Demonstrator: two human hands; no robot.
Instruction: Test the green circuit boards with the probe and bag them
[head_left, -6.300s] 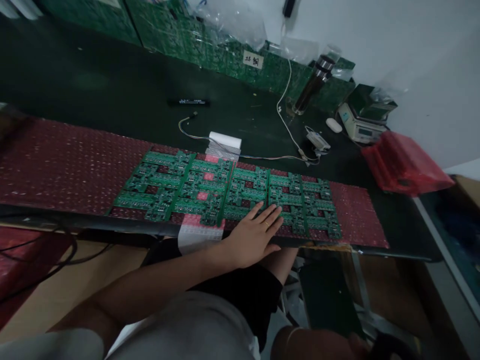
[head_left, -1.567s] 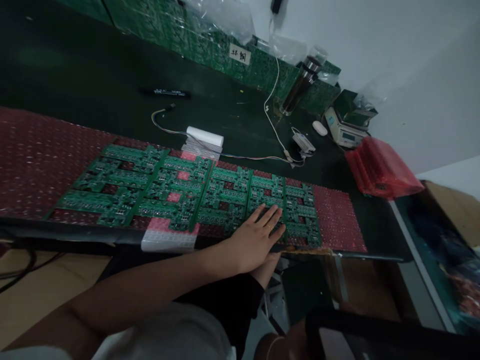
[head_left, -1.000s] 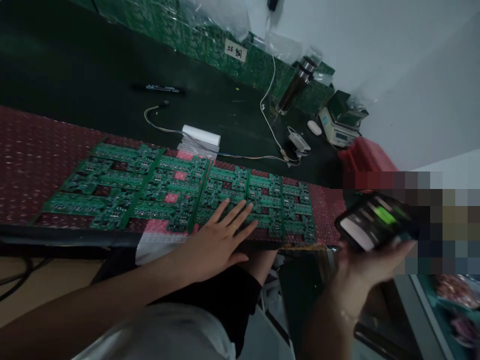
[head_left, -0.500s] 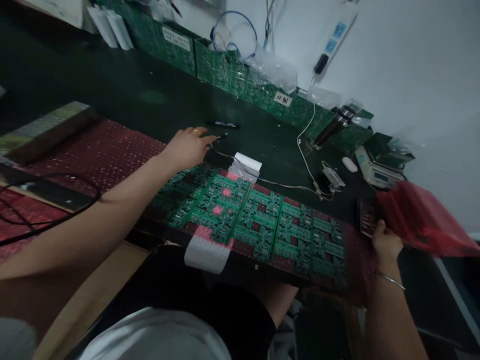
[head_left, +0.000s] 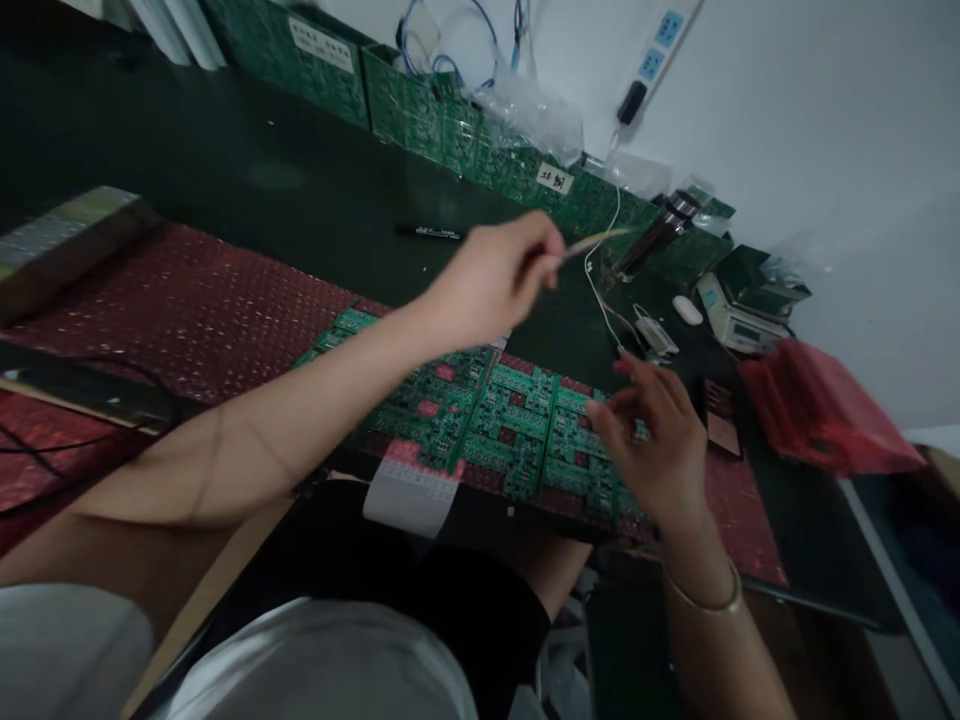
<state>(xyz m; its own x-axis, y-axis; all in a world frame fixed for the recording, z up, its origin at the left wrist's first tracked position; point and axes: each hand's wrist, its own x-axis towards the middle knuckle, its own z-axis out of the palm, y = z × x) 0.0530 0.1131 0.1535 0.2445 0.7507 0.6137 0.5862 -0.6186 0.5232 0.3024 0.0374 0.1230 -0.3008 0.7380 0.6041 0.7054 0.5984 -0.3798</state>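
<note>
My left hand (head_left: 510, 275) is raised over the circuit boards, its thumb and fingers pinched on a thin pale cable (head_left: 596, 242) that sticks out to the right, blurred. My right hand (head_left: 660, 440) hovers above the right end of the boards, fingers curled but apart, holding nothing that I can see. Beneath both hands lies a row of green circuit boards (head_left: 510, 425) on red bubble wrap (head_left: 225, 290). A strip of white bubble wrap (head_left: 412, 500) hangs over the table's front edge. Right of my right hand lies a phone (head_left: 721, 418).
Red bubble bags (head_left: 825, 405) lie at the right. Behind are a scale (head_left: 746, 315), a small white device (head_left: 656, 335), a flask (head_left: 660, 235) and green board-walled bins (head_left: 442, 130). A black marker (head_left: 429, 232) lies mid-table; a long block (head_left: 75, 240) sits left.
My left hand has picked up the cable from the table and moved right. My right hand has left the phone and red bags and come left over the boards.
</note>
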